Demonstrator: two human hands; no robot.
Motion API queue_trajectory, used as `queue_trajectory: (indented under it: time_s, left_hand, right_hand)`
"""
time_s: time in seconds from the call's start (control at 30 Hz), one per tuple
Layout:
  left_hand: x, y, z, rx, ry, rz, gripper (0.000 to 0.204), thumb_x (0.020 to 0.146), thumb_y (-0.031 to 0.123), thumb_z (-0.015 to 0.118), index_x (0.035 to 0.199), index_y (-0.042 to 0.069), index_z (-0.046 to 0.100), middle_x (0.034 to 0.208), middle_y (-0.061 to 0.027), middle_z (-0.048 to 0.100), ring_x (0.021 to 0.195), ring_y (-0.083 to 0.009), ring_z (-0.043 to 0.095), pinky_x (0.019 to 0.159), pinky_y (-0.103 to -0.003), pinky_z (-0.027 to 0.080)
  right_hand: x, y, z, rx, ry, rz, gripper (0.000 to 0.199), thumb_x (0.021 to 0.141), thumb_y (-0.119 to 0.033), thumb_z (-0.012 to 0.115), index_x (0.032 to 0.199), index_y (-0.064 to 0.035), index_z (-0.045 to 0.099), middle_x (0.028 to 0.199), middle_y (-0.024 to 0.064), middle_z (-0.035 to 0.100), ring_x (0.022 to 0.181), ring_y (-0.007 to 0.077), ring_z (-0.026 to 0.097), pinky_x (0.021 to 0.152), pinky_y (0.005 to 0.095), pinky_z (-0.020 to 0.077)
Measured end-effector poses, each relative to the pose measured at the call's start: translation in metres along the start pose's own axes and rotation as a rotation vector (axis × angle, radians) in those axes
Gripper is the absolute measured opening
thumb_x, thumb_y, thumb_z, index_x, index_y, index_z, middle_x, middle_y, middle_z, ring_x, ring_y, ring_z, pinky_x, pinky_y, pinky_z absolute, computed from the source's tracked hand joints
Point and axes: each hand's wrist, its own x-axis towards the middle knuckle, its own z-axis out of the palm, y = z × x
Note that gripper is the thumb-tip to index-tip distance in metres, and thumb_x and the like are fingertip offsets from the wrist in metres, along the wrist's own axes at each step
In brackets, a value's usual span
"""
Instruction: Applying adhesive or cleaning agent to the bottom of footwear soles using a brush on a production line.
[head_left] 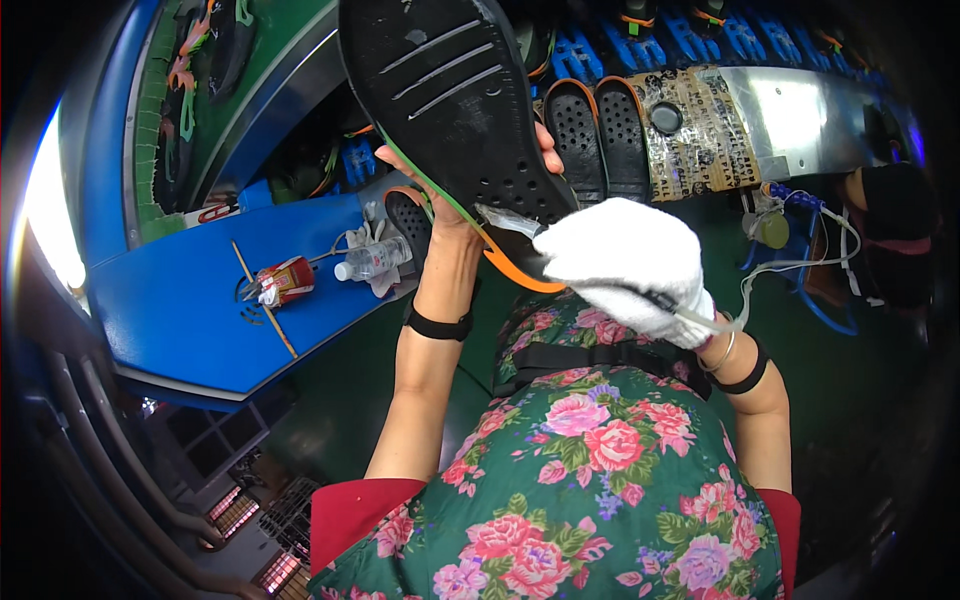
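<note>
My left hand, bare, grips a black shoe sole with green and orange edging. Its fingers wrap round both sides of the sole, which shows pale streaks and small round holes. In a white glove, my right hand is closed round a tool with a flat, pale blade. The blade lies against the holed end of the sole, near the orange edging; the glove hides most of the handle. A grey cord trails from the gloved hand to the right.
Two black perforated soles lie on the far bench, beside brown-taped board. On the blue table at left are a plastic bottle, a red box and a thin stick. Blue racks line the back; another person is at right.
</note>
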Motion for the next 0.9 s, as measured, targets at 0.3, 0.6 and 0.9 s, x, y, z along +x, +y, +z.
queue_trajectory:
  time_s: [0.3,0.6,0.9]
  left_hand:
    - [0.016,0.004,0.010,0.004,-0.184,0.111,0.146,0.050,0.108,0.048,0.140,-0.006,0.048,0.114,-0.0320,0.065,0.101,-0.0423,0.070,0.087,-0.051,0.061]
    - [0.024,0.017,0.013,0.254,-0.265,0.088,0.076,0.092,0.063,0.067,0.122,-0.007,0.063,0.104,-0.0230,0.072,0.101,-0.0293,0.070,0.096,-0.039,0.054]
    - [0.031,0.014,-0.001,0.125,-0.353,0.149,0.153,0.036,0.112,0.048,0.127,-0.011,0.057,0.111,-0.0284,0.066,0.104,-0.0387,0.070,0.086,-0.046,0.061]
  right_hand:
    - [-0.001,-0.006,0.004,0.138,0.115,0.195,0.013,0.078,0.000,0.079,0.090,-0.0047,0.079,0.099,0.0146,0.078,0.092,0.0294,0.076,0.081,0.0371,0.0593]
    - [-0.006,-0.008,0.008,0.188,0.190,0.285,0.015,0.077,0.000,0.080,0.091,-0.0051,0.079,0.098,0.0140,0.078,0.091,0.0285,0.076,0.081,0.0369,0.0591]
    - [-0.007,-0.009,0.002,0.175,0.137,0.281,0.016,0.078,0.000,0.080,0.093,-0.0054,0.080,0.099,0.0118,0.079,0.091,0.0283,0.076,0.079,0.0355,0.0587]
